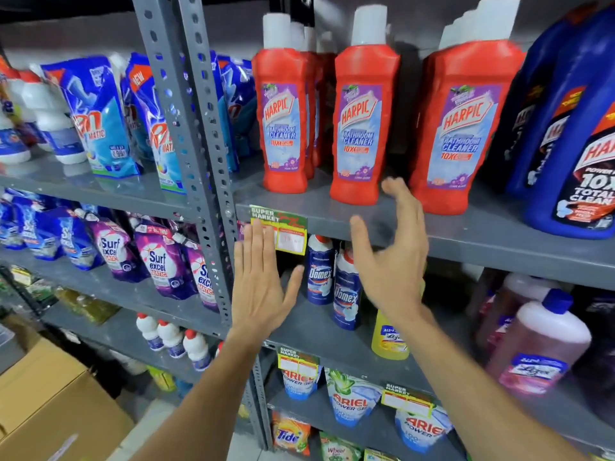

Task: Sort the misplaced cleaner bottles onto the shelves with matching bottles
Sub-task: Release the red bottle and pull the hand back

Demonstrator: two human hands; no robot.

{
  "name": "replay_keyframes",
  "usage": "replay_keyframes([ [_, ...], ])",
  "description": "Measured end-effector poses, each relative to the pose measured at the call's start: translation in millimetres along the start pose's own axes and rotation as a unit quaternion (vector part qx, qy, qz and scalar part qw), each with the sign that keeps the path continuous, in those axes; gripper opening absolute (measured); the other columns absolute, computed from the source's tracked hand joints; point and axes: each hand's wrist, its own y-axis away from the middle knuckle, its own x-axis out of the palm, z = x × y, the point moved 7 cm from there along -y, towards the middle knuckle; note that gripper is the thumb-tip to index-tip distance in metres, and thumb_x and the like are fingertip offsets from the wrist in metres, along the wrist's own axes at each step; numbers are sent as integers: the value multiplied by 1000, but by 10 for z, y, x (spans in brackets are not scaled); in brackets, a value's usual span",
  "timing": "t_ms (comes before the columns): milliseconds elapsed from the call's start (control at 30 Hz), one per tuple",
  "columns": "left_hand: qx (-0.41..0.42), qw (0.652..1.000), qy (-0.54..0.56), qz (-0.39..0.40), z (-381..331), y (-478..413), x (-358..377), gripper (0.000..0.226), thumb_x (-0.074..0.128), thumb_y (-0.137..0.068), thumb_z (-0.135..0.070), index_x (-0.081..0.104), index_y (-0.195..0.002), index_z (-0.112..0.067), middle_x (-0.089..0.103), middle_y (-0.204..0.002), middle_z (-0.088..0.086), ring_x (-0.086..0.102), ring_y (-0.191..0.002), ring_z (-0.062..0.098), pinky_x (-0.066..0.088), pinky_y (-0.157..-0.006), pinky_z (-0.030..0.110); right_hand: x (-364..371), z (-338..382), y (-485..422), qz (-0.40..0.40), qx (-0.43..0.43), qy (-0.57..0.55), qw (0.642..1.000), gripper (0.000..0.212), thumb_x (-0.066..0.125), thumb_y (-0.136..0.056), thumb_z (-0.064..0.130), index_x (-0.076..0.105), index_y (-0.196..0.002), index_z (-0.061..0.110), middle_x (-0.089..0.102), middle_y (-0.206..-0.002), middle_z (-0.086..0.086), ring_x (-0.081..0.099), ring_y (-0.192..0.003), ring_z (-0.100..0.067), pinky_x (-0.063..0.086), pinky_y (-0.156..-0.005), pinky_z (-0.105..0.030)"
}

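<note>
**Empty hands before the cleaner shelves**

Left hand (263, 287) flat, fingers spread, holding nothing. Right hand (391, 261) open, grip loosely curled, empty. Beyond: Domex bottles (320, 271) on middle shelf (332, 347); at twelve o'clock, red Harpic bottles (361, 128) upright on upper shelf (466, 237).

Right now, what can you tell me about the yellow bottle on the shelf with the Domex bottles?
The yellow bottle stands upright on the grey metal shelf, right of and nearer than the two dark blue Domex bottles. It looks like smooth plastic with a white and blue label whose print is too blurred to read. Only its lower body shows; the right hand and forearm pass in front of its top, so the cap is hidden. Whether the hand touches it cannot be told.
</note>
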Motion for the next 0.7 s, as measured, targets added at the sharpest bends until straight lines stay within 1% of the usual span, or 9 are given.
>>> replay_keyframes([
  [67,-10,999,7,35,111,318,233,84,39,-99,-53,1,-157,-7,0,-167,14,-1,-155,30,6,-125,47,43,-32,440,11,-19,30,999,50,75,-87,6,57,-133,2,58,-135,-18,52,-133,-23,34,-113,-22],
  [100,-13,998,8,57,172,475,364,84,38,-99,-54,0,-157,-7,-1,-167,14,-1,-155,30,5,-125,46,99,-102,632,31,-11,36,999,50,76,-85,5,59,-131,2,58,-132,-19,52,-131,-17,34,-111,-18],
  [200,-28,990,-6,140,371,889,773,84,35,-99,-56,2,-157,-7,-1,-167,14,-3,-155,28,4,-126,42,356,-484,1008,116,71,28,990,54,75,-86,3,55,-136,2,55,-132,-13,44,-128,8,35,-105,-10],
  [233,-33,984,-14,175,439,1008,917,83,32,-99,-58,3,-157,-7,0,-167,13,-3,-155,27,4,-126,42,444,-657,1082,142,113,31,983,59,75,-87,4,50,-141,2,54,-136,-12,44,-130,5,38,-106,-15],
  [300,-39,967,-17,250,572,1210,1208,85,23,-97,-63,3,-158,-8,-2,-167,12,-5,-155,25,1,-125,40,596,-1015,1199,180,193,44,964,71,75,-87,7,40,-149,4,51,-145,-13,47,-137,-15,42,-112,-36],
  [367,-37,948,-8,315,679,1361,1476,86,18,-97,-66,0,-157,-9,-6,-167,11,-9,-154,24,-8,-122,35,719,-1328,1277,193,252,42,947,76,76,-84,6,38,-150,8,55,-144,-11,54,-132,-26,44,-110,-46],
  [467,-35,925,-8,379,769,1484,1762,84,19,-98,-63,-4,-157,-8,-11,-166,12,-14,-153,25,-12,-120,36,822,-1735,1367,175,322,60,928,77,78,-82,5,38,-148,15,60,-138,-8,61,-124,-27,48,-107,-46],
  [600,-36,910,-23,413,808,1484,1953,82,23,-100,-57,-2,-157,-4,-10,-166,15,-12,-154,29,-6,-125,42,914,-2193,1519,163,402,96,896,85,80,-81,8,31,-150,21,60,-139,-4,61,-122,-26,49,-104,-44],
  [700,-42,897,-24,439,858,1518,2048,82,22,-100,-58,-1,-156,-2,-8,-167,16,-10,-154,29,-3,-125,43,984,-2437,1564,148,435,109,882,86,81,-81,12,32,-150,22,61,-138,-2,62,-119,-23,49,-98,-37],
])
